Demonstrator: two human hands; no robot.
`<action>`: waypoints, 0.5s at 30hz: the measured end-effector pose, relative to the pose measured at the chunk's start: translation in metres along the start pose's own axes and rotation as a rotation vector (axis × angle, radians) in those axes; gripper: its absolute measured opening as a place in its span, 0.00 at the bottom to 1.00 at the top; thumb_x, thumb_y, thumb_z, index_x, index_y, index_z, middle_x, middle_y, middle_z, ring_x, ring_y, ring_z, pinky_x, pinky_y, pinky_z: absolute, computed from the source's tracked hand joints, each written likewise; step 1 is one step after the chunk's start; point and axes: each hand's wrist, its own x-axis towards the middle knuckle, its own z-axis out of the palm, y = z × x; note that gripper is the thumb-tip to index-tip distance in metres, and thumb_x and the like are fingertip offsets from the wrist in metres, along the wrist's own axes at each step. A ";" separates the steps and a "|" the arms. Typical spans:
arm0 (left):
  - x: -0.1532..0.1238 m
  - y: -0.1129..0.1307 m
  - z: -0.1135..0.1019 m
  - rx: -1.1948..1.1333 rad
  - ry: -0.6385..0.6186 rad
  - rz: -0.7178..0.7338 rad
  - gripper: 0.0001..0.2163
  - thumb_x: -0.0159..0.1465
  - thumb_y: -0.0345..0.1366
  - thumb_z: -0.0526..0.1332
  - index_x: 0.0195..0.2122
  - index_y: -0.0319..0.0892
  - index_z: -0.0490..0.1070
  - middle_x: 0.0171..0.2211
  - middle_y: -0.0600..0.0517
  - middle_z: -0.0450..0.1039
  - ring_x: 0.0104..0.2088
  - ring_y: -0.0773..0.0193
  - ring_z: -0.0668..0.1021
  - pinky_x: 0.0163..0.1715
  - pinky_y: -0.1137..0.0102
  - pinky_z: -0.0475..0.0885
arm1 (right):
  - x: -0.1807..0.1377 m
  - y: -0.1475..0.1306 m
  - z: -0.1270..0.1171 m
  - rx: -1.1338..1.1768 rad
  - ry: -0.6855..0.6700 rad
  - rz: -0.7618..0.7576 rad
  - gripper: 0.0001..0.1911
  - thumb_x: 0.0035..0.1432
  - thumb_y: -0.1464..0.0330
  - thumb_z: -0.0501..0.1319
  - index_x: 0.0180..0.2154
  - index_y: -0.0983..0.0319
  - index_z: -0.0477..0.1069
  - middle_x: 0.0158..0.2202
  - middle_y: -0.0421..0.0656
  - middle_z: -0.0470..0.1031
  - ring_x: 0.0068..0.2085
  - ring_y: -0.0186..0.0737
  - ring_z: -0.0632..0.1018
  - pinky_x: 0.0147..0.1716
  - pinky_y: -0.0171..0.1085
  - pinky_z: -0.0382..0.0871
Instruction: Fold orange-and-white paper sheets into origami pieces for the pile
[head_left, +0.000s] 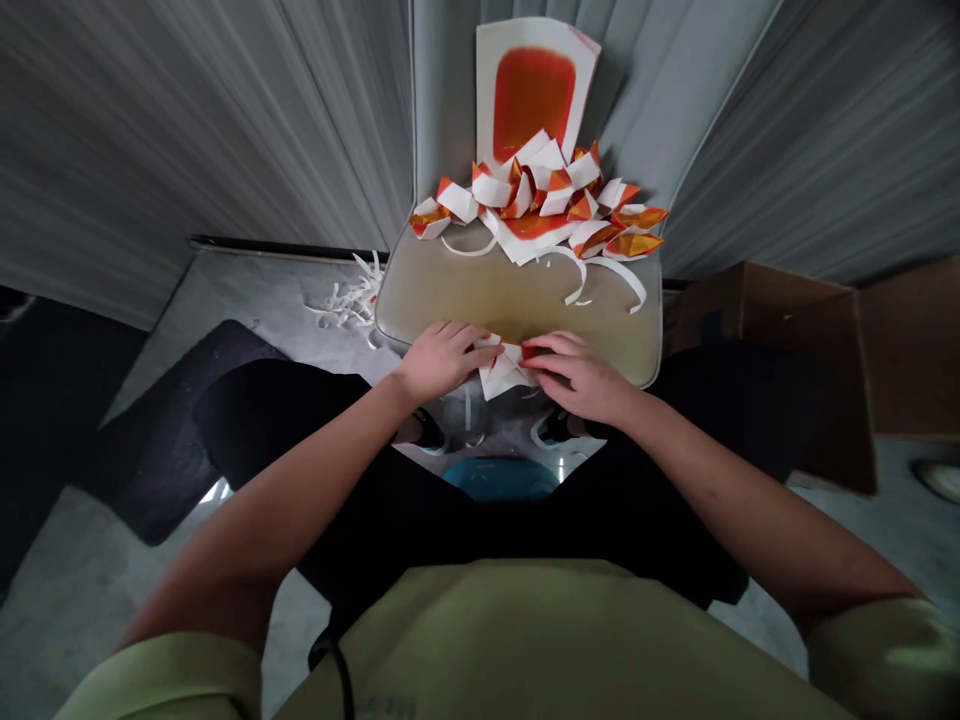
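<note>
Head view showed the left hand [442, 362] and right hand [576, 376], fingers clamped on opposite sides of a paper [501, 377] at the front edge of the seat [510, 287]. Folded pieces [491, 189] lay heaped along its back edge, white strips [624, 271] near its right edge.

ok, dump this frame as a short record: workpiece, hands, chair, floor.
Workpiece: partly folded joss-paper sheet
Left hand: holds its left side
Right hand: holds its right side
Chair seat: folded joss-paper pieces, curved paper strips
Chair backrest: flat joss-paper sheet leaning
Floor: paper-strip heap left, cardboard box right
</note>
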 end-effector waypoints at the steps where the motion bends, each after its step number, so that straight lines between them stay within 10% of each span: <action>1: 0.001 0.000 -0.003 -0.035 -0.023 -0.026 0.14 0.76 0.36 0.54 0.55 0.49 0.78 0.50 0.46 0.81 0.48 0.57 0.81 0.42 0.64 0.71 | 0.002 -0.002 -0.004 0.062 -0.012 0.022 0.17 0.65 0.72 0.58 0.48 0.57 0.82 0.57 0.50 0.78 0.58 0.51 0.76 0.60 0.58 0.70; 15: 0.037 -0.008 -0.037 -0.875 -0.120 -0.594 0.17 0.68 0.47 0.57 0.32 0.40 0.77 0.33 0.48 0.80 0.34 0.61 0.80 0.35 0.68 0.73 | 0.029 0.016 0.003 1.337 0.061 0.765 0.15 0.64 0.62 0.55 0.42 0.62 0.77 0.45 0.54 0.84 0.43 0.52 0.85 0.44 0.52 0.81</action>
